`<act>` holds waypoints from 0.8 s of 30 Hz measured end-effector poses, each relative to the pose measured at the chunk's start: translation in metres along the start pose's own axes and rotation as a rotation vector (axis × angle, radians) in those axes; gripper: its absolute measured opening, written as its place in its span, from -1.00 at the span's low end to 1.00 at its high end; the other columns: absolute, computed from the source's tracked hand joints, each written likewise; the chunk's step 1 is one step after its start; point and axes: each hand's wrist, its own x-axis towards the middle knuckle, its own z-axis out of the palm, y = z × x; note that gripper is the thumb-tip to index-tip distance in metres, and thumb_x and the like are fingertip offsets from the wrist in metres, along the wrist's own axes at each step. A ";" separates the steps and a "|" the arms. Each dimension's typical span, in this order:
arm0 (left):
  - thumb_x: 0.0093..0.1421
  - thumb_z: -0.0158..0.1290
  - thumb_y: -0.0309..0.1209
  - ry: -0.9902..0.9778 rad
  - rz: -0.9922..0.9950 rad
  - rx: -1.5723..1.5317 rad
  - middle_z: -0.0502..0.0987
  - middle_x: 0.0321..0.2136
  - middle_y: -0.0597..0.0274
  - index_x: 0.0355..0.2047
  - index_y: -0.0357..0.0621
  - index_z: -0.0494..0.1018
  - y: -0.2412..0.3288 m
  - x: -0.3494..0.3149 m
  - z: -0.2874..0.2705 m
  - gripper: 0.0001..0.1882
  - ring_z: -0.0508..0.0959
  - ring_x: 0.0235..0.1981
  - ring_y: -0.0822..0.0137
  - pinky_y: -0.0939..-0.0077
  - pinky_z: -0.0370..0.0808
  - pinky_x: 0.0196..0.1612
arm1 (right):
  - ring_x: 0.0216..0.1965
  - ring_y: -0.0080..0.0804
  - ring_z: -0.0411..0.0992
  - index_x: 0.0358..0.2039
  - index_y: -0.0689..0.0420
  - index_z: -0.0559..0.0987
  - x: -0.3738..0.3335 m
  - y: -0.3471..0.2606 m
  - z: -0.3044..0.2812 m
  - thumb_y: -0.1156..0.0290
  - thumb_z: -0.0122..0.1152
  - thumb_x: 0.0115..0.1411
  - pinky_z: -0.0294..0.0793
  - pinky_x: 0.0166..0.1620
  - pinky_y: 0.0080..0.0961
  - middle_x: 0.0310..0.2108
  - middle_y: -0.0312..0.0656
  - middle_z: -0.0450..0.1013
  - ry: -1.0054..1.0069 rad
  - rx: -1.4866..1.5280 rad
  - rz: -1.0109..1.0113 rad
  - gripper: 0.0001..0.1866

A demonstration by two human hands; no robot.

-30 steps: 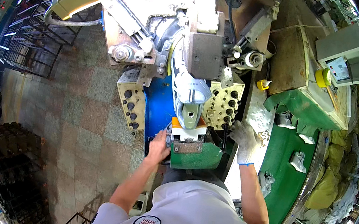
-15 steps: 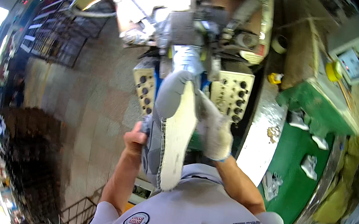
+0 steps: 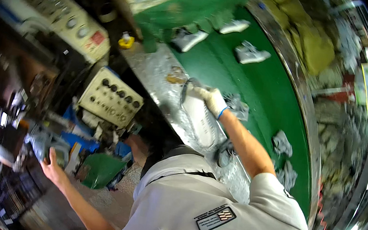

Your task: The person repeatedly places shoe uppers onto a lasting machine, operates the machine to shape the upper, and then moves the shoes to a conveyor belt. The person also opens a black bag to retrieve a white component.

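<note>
My right hand point(image 3: 212, 101), in a pale knit glove, is closed on one end of a grey shoe upper point(image 3: 200, 119). The upper lies bottom up, its white insole board showing, over the metal ledge beside the green conveyor. A darker grey shoe upper point(image 3: 224, 153) sits close to its lower end, partly behind my forearm. Well off to the left, my bare left hand point(image 3: 53, 169) is held out near the machine. Its thumb stands apart from the fingers, and I see nothing in it.
Several grey shoe uppers point(image 3: 251, 54) are spread along the green conveyor point(image 3: 262, 91). The metal ledge point(image 3: 152, 70) runs beside it. A cream control panel point(image 3: 111, 97) with black knobs stands left of the ledge. A yellow object point(image 3: 126, 41) rests at the ledge's far end.
The view has turned right, from the machine toward the conveyor. Both hands were at a grey shoe upper in front of the machine; now only my right hand holds one, over the ledge.
</note>
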 end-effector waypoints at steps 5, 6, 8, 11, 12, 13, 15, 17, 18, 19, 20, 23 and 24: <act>0.20 0.30 -0.23 0.050 0.219 0.150 0.61 0.03 -0.02 0.04 -0.36 0.56 0.014 0.009 0.031 -0.49 0.57 -0.07 0.13 0.29 0.43 0.07 | -0.11 -0.04 0.61 -0.10 0.26 0.70 0.012 0.065 -0.202 -0.40 0.29 -0.02 0.53 -0.01 -0.23 -0.12 0.09 0.62 0.250 -0.774 0.566 -0.13; 0.21 0.29 -0.25 0.047 0.238 0.128 0.61 0.03 -0.04 0.02 -0.38 0.57 0.012 0.010 0.034 -0.51 0.57 -0.06 0.12 0.30 0.43 0.08 | -0.17 -0.02 0.62 -0.12 0.24 0.70 0.010 0.096 -0.237 -0.39 0.30 0.00 0.54 -0.05 -0.22 -0.15 0.10 0.63 0.301 -0.915 0.479 -0.15; 0.21 0.28 -0.20 0.012 0.201 0.296 0.61 0.04 -0.05 0.00 -0.41 0.58 -0.018 0.031 0.012 -0.49 0.57 -0.08 0.08 0.27 0.43 0.06 | -0.08 0.00 0.59 -0.09 0.21 0.70 0.020 0.106 -0.269 -0.37 0.32 -0.01 0.52 0.02 -0.22 -0.10 0.16 0.61 0.218 -0.963 0.447 -0.17; 0.10 0.34 -0.01 0.166 0.064 0.425 0.59 -0.46 0.01 -0.49 -0.45 0.60 0.007 0.014 0.026 -0.43 0.44 -0.48 0.17 0.10 0.41 -0.29 | -0.08 0.01 0.60 -0.20 0.27 0.70 0.031 0.120 -0.271 -0.27 0.37 -0.03 0.54 -0.02 -0.20 -0.19 0.19 0.61 0.335 -0.924 0.515 -0.25; 0.08 0.35 0.01 0.188 0.071 0.400 0.46 -0.58 0.08 -0.63 -0.40 0.51 0.010 0.015 0.035 -0.40 0.34 -0.56 0.21 0.09 0.35 -0.37 | -0.19 0.03 0.62 -0.27 0.26 0.70 0.034 0.153 -0.270 -0.24 0.38 -0.04 0.57 -0.12 -0.18 -0.29 0.17 0.62 0.391 -0.981 0.390 -0.30; 0.06 0.36 0.02 0.232 0.073 0.384 0.34 -0.70 0.16 -0.77 -0.35 0.41 0.013 0.010 0.034 -0.35 0.25 -0.63 0.24 0.08 0.29 -0.45 | -0.20 0.03 0.62 -0.27 0.25 0.71 0.032 0.146 -0.256 -0.24 0.37 -0.04 0.57 -0.12 -0.18 -0.29 0.15 0.62 0.210 -0.940 0.402 -0.30; 0.04 0.38 0.03 0.304 0.105 0.362 0.23 -0.82 0.23 -0.90 -0.30 0.33 0.018 0.009 0.040 -0.28 0.15 -0.70 0.28 0.08 0.22 -0.53 | -0.25 0.03 0.61 -0.31 0.23 0.71 0.006 0.140 -0.225 -0.27 0.38 -0.06 0.57 -0.14 -0.17 -0.32 0.12 0.62 -0.137 -1.005 0.379 -0.30; 0.03 0.39 -0.01 0.297 0.104 0.411 0.39 -0.69 0.13 -0.77 -0.34 0.46 0.008 0.026 0.018 -0.39 0.30 -0.63 0.24 0.10 0.34 -0.46 | -0.15 -0.02 0.59 -0.27 0.22 0.71 -0.032 0.151 -0.200 -0.32 0.43 -0.18 0.55 -0.09 -0.10 -0.23 0.08 0.62 -0.508 -1.188 0.434 -0.22; 0.02 0.40 -0.05 0.251 0.075 0.458 0.54 -0.57 0.04 -0.63 -0.39 0.59 -0.003 0.038 -0.001 -0.47 0.44 -0.56 0.21 0.11 0.47 -0.39 | 0.00 -0.06 0.57 -0.19 0.22 0.70 -0.051 0.153 -0.192 -0.36 0.48 -0.27 0.52 0.00 -0.04 -0.10 0.06 0.61 -0.696 -1.266 0.520 -0.12; 0.05 0.38 -0.07 0.257 0.107 0.392 0.58 -0.49 0.00 -0.56 -0.37 0.63 -0.020 0.047 -0.015 -0.51 0.50 -0.50 0.18 0.11 0.53 -0.33 | 0.09 -0.06 0.48 -0.09 0.18 0.65 -0.071 0.165 -0.191 -0.37 0.47 -0.29 0.42 0.05 0.06 -0.01 0.00 0.56 -0.762 -1.399 0.253 -0.07; 0.07 0.36 -0.09 0.257 0.139 0.314 0.63 -0.40 -0.03 -0.48 -0.35 0.68 -0.024 0.049 -0.007 -0.55 0.57 -0.44 0.15 0.10 0.60 -0.26 | 0.18 -0.05 0.39 0.02 0.14 0.59 -0.088 0.169 -0.192 -0.37 0.47 -0.32 0.32 0.11 0.17 0.09 -0.07 0.50 -0.806 -1.523 -0.019 0.00; 0.19 0.21 -0.03 0.090 -0.136 -0.207 0.47 0.13 -0.04 0.05 -0.14 0.55 0.000 0.026 -0.001 -0.46 0.50 0.10 -0.04 -0.04 0.53 0.12 | 0.19 -0.07 0.30 0.15 0.10 0.47 -0.118 0.199 -0.166 -0.37 0.52 -0.48 0.20 0.18 0.19 0.10 -0.19 0.42 -1.031 -1.629 -0.389 0.18; 0.21 0.18 -0.01 0.059 -0.154 -0.302 0.45 0.15 -0.03 0.10 -0.10 0.51 0.001 0.022 0.001 -0.43 0.48 0.13 -0.04 -0.01 0.51 0.12 | 0.20 -0.07 0.32 0.16 0.10 0.46 -0.115 0.210 -0.152 -0.32 0.56 -0.60 0.25 0.14 0.18 0.11 -0.17 0.42 -1.174 -1.558 -0.340 0.25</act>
